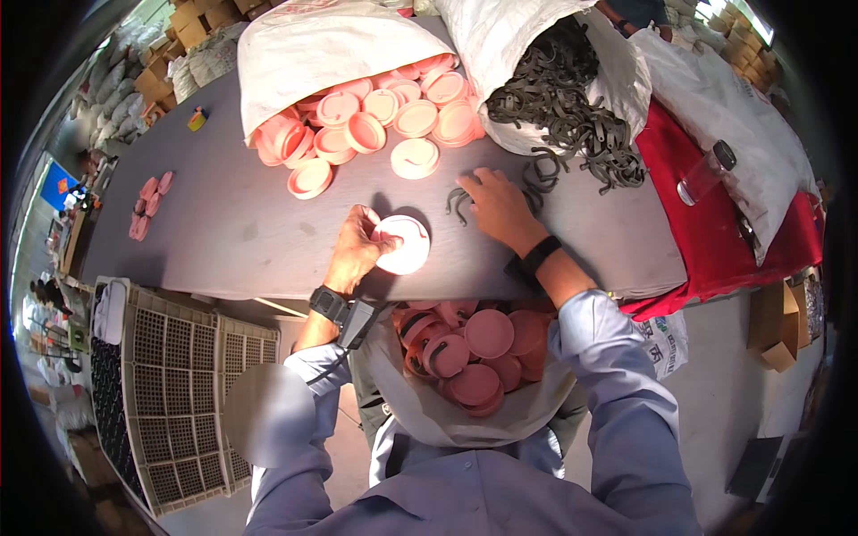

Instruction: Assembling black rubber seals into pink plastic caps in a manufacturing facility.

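Note:
My left hand point(359, 246) pinches a round pink plastic lid point(407, 248) by its left side, just above the table's near edge. Sunlight washes out much of the lid's face. To the right, my right hand point(499, 204) reaches over the table with its fingers apart, the fingertips by a few loose dark grey curved strips point(458, 205). More strips point(541, 174) lie just beyond it, spilling from a white sack point(483, 40). Many pink lids point(365, 132) spill from another white sack point(331, 40) at the far side of the table.
An open bag point(420, 415) at my lap holds many pink lids, some with dark strips. A small group of lids point(147, 205) lies at the table's left. A clear bottle point(706, 174) rests on red cloth point(670, 179) at right. Plastic crates point(170, 384) stand lower left.

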Demonstrator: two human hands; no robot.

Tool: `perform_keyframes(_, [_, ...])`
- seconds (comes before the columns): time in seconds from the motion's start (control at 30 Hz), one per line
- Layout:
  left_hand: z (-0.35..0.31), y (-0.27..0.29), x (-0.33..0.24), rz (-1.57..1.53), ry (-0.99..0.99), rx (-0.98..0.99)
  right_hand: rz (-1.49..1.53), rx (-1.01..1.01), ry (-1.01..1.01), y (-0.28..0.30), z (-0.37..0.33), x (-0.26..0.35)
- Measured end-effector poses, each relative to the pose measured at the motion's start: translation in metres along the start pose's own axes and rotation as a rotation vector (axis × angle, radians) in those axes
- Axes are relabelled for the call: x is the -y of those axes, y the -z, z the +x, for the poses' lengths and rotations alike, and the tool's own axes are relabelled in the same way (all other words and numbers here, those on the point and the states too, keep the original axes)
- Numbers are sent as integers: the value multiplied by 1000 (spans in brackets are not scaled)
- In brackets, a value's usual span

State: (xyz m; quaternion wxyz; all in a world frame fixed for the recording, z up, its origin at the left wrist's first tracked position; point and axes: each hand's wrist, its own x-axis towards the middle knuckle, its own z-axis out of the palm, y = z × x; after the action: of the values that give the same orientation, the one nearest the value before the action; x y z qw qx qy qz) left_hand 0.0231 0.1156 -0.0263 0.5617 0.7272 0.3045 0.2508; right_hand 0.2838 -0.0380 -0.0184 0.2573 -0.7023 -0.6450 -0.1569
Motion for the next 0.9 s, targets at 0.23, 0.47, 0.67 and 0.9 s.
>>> perform_keyframes(0.23, [-33, -5, 5, -293, 163, 24, -169, 4, 98, -1, -7, 3])
perform_keyframes(0.47, [-56, -13, -15, -496, 114, 46, 386, 29, -324, 64, -20, 65])
perform_keyframes(0.67, [-76, -30, -35, -560, 72, 158, 553, -48, -172, 65, -48, 111])
perform_keyframes(0.9, [-94, -43, -54, -444, 28, 61, 515, -70, -180, 56, -69, 118])
